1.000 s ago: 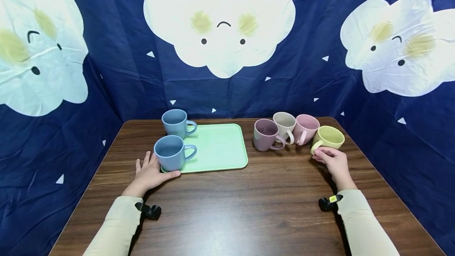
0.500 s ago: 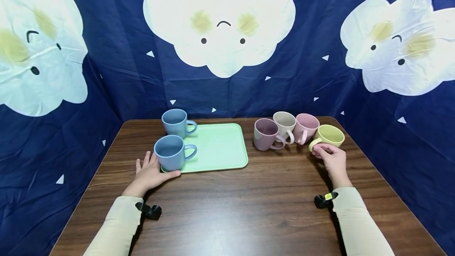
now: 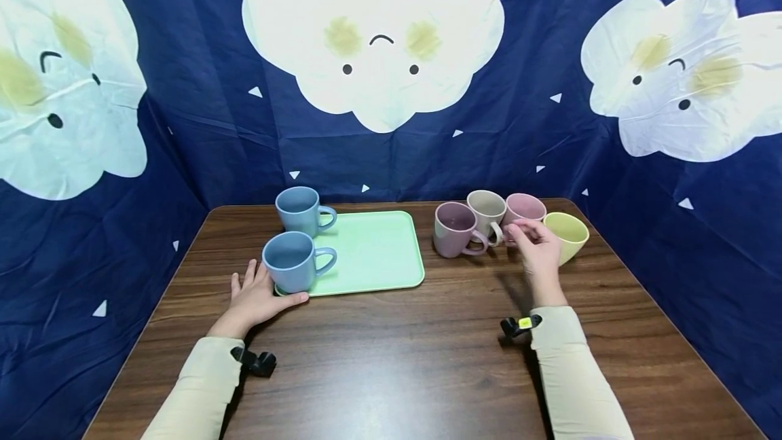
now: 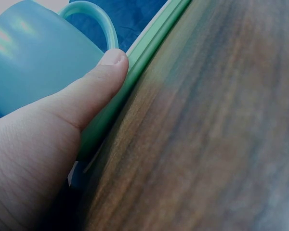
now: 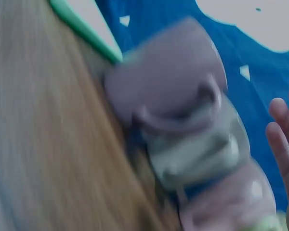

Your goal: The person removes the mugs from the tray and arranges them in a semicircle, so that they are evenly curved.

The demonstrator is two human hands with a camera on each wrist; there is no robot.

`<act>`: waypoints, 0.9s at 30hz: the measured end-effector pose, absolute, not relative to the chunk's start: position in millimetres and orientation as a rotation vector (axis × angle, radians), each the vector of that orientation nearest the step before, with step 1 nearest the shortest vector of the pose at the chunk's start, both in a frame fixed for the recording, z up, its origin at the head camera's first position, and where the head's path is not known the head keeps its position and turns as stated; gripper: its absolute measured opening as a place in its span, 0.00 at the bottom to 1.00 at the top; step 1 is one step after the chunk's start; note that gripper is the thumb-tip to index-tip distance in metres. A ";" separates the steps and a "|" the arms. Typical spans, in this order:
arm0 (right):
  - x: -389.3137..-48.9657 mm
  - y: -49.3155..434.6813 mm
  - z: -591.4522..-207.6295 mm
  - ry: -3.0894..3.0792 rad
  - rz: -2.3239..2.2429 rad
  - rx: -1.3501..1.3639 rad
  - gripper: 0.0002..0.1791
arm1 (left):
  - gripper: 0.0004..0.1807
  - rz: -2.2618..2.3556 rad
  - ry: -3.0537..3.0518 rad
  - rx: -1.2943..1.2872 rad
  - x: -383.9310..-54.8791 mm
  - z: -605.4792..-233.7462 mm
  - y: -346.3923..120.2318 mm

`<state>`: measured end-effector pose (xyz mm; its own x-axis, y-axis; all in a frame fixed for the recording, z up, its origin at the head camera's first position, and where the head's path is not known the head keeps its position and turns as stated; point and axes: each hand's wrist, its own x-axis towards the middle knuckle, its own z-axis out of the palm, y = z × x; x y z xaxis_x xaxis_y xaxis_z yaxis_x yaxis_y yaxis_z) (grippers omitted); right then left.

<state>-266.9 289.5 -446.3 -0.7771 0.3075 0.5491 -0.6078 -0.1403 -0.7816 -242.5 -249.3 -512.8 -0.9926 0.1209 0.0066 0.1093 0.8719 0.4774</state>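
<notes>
Tray (image 3: 379, 250) and front blue mug (image 3: 290, 263) sat beside my loose, spread left hand (image 3: 253, 301). My right hand (image 3: 540, 250) held nothing, fingers loose, near the pink mug (image 3: 527, 206). I thought slow, gentle moves would stop bumping the yellow mug (image 3: 571, 236).

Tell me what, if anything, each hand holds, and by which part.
Nothing held: left hand spread at the corner of the tray, right hand empty near the pink mug.

Pink mug (image 3: 526, 206) partly hidden, sleeves (image 3: 197, 386) cropped
</notes>
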 end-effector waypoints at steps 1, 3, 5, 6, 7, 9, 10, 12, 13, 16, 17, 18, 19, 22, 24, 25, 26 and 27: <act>-268.9 281.8 -444.6 -1.541 1.963 0.381 0.08 | 0.70 0.775 3.017 0.187 -241.8 -512.4 -249.1; -272.5 266.6 -442.9 -1.549 1.966 0.429 0.09 | 0.70 0.789 3.019 0.185 -241.0 -512.2 -248.5; -275.3 251.3 -441.7 -1.550 1.987 0.465 0.09 | 0.70 0.793 3.018 0.183 -240.8 -512.0 -247.6; -276.6 243.5 -441.6 -1.556 1.996 0.477 0.08 | 0.70 0.795 3.016 0.185 -240.7 -511.9 -247.1; -277.8 235.6 -441.5 -1.569 2.002 0.490 0.08 | 0.70 0.790 3.015 0.181 -240.7 -511.8 -246.6; -280.4 218.5 -441.5 -1.577 2.027 0.512 0.09 | 0.70 0.779 3.015 0.174 -240.7 -511.3 -246.1; -281.6 209.6 -441.6 -1.584 2.038 0.524 0.09 | 0.70 0.774 3.015 0.174 -240.4 -510.8 -245.9; -283.5 191.1 -442.6 -1.601 2.063 0.561 0.11 | 0.70 0.768 3.016 0.171 -240.1 -510.1 -246.1; -284.2 181.9 -443.6 -1.604 2.083 0.582 0.11 | 0.70 0.761 3.018 0.169 -240.3 -510.0 -246.2; -286.4 154.5 -448.4 -1.628 2.135 0.623 0.13 | 0.70 0.754 3.015 0.167 -240.6 -509.7 -246.2; -286.9 145.5 -450.4 -1.644 2.144 0.635 0.13 | 0.70 0.753 3.013 0.166 -240.8 -509.9 -246.5; -287.6 136.6 -452.6 -1.660 2.151 0.636 0.14 | 0.70 0.750 3.013 0.165 -240.8 -509.8 -246.5; -288.4 128.1 -455.1 -1.677 2.159 0.633 0.14 | 0.70 0.749 3.013 0.165 -240.9 -509.6 -246.6; -289.3 104.4 -462.2 -1.722 2.189 0.618 0.14 | 0.70 0.752 3.015 0.166 -241.4 -509.3 -247.2; -289.2 90.6 -467.4 -1.744 2.225 0.597 0.14 | 0.70 0.752 3.017 0.169 -241.7 -509.3 -247.5; -288.9 84.2 -469.8 -1.752 2.246 0.588 0.15 | 0.70 0.752 3.016 0.168 -242.1 -509.8 -247.8; -288.5 78.1 -472.0 -1.763 2.264 0.575 0.15 | 0.70 0.750 3.016 0.167 -242.2 -510.0 -248.0; -288.3 72.3 -474.8 -1.772 2.284 0.564 0.15 | 0.70 0.750 3.016 0.167 -242.3 -510.2 -248.1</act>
<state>-288.3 72.3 -474.8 -0.9081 -0.0767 0.4116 -0.3796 -0.2637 -0.8868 -242.3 -248.1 -510.2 -0.9938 0.1109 -0.0029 0.0966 0.8781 0.4687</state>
